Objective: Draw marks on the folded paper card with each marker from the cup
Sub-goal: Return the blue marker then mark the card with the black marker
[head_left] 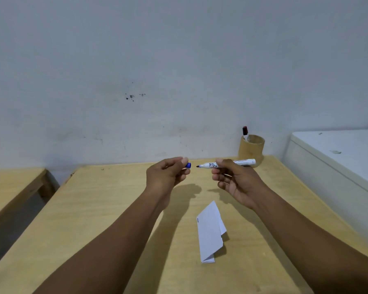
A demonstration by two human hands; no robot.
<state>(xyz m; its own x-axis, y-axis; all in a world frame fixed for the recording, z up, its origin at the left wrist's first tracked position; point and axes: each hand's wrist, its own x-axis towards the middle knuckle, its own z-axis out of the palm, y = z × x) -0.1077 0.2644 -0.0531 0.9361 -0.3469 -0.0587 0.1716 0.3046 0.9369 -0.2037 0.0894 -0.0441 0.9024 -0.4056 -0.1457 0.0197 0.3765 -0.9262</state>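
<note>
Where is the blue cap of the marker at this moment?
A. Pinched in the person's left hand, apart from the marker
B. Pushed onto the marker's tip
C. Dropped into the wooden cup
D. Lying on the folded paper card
A: the blue cap sits between the fingertips of the left hand, with a clear gap to the bare tip of the marker held in the right hand.

Folded paper card (210, 231): white, flat near table's front-right, small dark mark at left edge. Marker (232, 164): white barrel, uncapped, horizontal, airborne. Blue cap (188, 165): separate. Cup (251, 150): tan, back-right corner, holding red-capped marker (245, 133) upright.
</note>
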